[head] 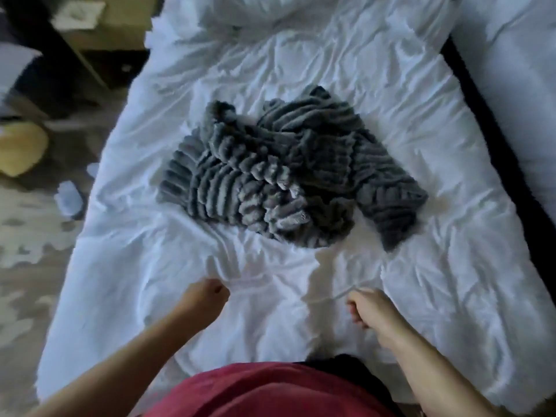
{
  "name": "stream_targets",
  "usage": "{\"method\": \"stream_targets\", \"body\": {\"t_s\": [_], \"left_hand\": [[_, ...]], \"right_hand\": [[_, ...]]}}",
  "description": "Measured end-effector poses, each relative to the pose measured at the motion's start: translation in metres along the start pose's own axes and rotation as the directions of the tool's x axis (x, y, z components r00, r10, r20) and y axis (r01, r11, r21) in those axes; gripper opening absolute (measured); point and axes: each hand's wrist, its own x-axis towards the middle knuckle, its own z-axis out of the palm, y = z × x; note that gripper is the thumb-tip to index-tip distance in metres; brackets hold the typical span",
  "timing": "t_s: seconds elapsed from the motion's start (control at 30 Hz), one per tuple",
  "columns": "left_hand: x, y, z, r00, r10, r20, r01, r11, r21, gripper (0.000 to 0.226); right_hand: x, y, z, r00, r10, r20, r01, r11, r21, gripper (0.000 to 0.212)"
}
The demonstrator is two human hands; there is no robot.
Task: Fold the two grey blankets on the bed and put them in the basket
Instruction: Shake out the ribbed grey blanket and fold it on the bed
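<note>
Both forearms reach forward and down, roughly parallel. Left hand [207, 296]: fingers curled under, pinching a fold of the white bed cover [436, 260]. Right hand [368, 308]: fingers also curled, gripping a crease of the same cover. The hands are level and apart. Grey blankets [285, 176] sit in one crumpled heap at the middle of the cover, beyond both hands, neither hand touching them.
</note>
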Motion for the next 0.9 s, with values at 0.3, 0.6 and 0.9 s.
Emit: {"method": "stream_targets", "body": {"t_s": [0.3,0.6,0.9], "left_hand": [[-0.026,0.032,0.057,0.911,-0.412,0.035,0.304,0.61,-0.731,0.006],[-0.023,0.071,0.045,0.924,-0.332,0.189,0.032,-0.425,-0.904,0.025],[-0.014,0.132,0.036,0.979,-0.086,0.183,0.155,-0.259,-0.953,0.029]], "right_hand": [[0.139,-0.163,0.055,0.87,-0.397,0.293,0.446,0.886,-0.125,0.045],[0.028,-0.067,0.087,0.602,-0.332,0.726,0.574,0.812,-0.104,0.009],[0.003,-0.103,-0.025,0.658,-0.283,0.698,0.592,0.768,-0.246,0.02]]}}
